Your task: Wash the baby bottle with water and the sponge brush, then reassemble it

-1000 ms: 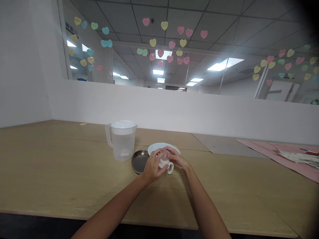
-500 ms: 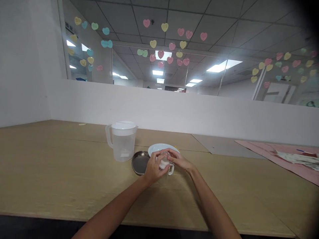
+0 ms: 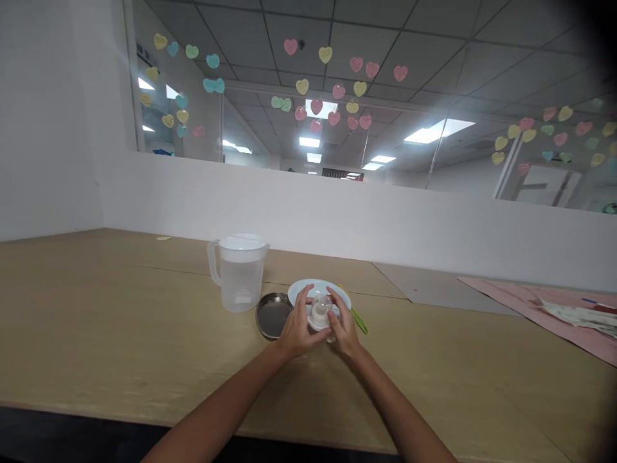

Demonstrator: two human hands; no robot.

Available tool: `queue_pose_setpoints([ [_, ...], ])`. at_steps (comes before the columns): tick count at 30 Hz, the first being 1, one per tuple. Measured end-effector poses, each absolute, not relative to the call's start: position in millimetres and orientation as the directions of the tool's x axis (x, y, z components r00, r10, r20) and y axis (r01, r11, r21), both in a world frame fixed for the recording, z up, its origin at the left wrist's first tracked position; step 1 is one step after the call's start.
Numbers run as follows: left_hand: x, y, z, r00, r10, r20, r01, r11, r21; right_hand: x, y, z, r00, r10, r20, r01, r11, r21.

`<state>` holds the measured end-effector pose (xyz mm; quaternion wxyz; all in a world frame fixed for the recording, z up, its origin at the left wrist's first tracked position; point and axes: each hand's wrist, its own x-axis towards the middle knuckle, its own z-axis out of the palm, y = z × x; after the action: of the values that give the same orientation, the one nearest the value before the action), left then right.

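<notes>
Between both hands I have a baby bottle, with a clear domed cap over a white collar. My left hand wraps its left side, thumb across the front. From the right, my right hand grips it, its fingers curved along the cap and collar. The bottle's lower body is mostly hidden by my hands. Just behind it lies a pale blue plate. A shallow dark metal dish sits beside my left hand. Past my right hand, a green handle sticks out; its other end is hidden.
A translucent lidded pitcher of clear liquid stands behind the metal dish. At the right, a pink cloth carries a whitish item and a pen. A white wall with a window rises behind the wooden table.
My right hand has shifted from over the cap down to the bottle's right side, and the green handle now shows. The domed cap is more visible between my hands. The view has tilted slightly.
</notes>
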<state>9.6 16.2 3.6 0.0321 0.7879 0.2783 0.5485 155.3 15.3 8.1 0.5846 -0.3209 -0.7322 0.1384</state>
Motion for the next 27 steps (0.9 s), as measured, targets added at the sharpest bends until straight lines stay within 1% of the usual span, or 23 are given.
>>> queue_pose_setpoints([
  [1, 8, 17, 4, 0.236, 0.482, 0.844, 0.378, -0.845, 0.377, 157, 16, 8, -0.070, 0.615, 0.786, 0.312, 0.762, -0.568],
  [4, 0, 20, 6, 0.175, 0.453, 0.874, 0.326, -0.864, 0.383, 163, 18, 12, 0.062, 0.573, 0.817, 0.308, 0.768, -0.561],
  [6, -4, 20, 8, 0.141, 0.449, 0.882, 0.346, -0.857, 0.382, 165, 18, 14, 0.113, 0.563, 0.819, 0.318, 0.760, -0.567],
  [7, -6, 20, 10, 0.150, 0.451, 0.880, 0.379, -0.848, 0.370, 166, 18, 15, 0.117, 0.564, 0.818, 0.330, 0.755, -0.567],
  [9, -6, 18, 11, 0.222, 0.447, 0.867, 0.470, -0.828, 0.306, 165, 17, 14, 0.066, 0.569, 0.820, 0.367, 0.750, -0.550],
  [12, -1, 17, 8, 0.336, 0.426, 0.840, 0.563, -0.806, 0.184, 159, 13, 11, -0.094, 0.569, 0.817, 0.454, 0.755, -0.474],
  [14, 3, 17, 5, 0.356, 0.427, 0.831, 0.576, -0.801, 0.165, 154, 11, 9, -0.147, 0.570, 0.809, 0.507, 0.745, -0.433],
  [16, 6, 18, 2, 0.360, 0.445, 0.820, 0.568, -0.802, 0.186, 150, 9, 9, -0.150, 0.578, 0.802, 0.534, 0.730, -0.426],
  [19, 5, 20, 0, 0.364, 0.472, 0.803, 0.554, -0.803, 0.221, 148, 8, 11, -0.138, 0.602, 0.787, 0.527, 0.717, -0.456],
  [21, 4, 22, -1, 0.361, 0.472, 0.804, 0.553, -0.802, 0.223, 149, 7, 13, -0.129, 0.632, 0.764, 0.509, 0.703, -0.496],
  [24, 3, 23, -1, 0.361, 0.445, 0.820, 0.554, -0.809, 0.196, 150, 7, 17, -0.113, 0.680, 0.725, 0.476, 0.677, -0.561],
  [27, 3, 23, -1, 0.362, 0.415, 0.835, 0.558, -0.814, 0.162, 152, 8, 19, -0.091, 0.696, 0.712, 0.464, 0.662, -0.588],
])
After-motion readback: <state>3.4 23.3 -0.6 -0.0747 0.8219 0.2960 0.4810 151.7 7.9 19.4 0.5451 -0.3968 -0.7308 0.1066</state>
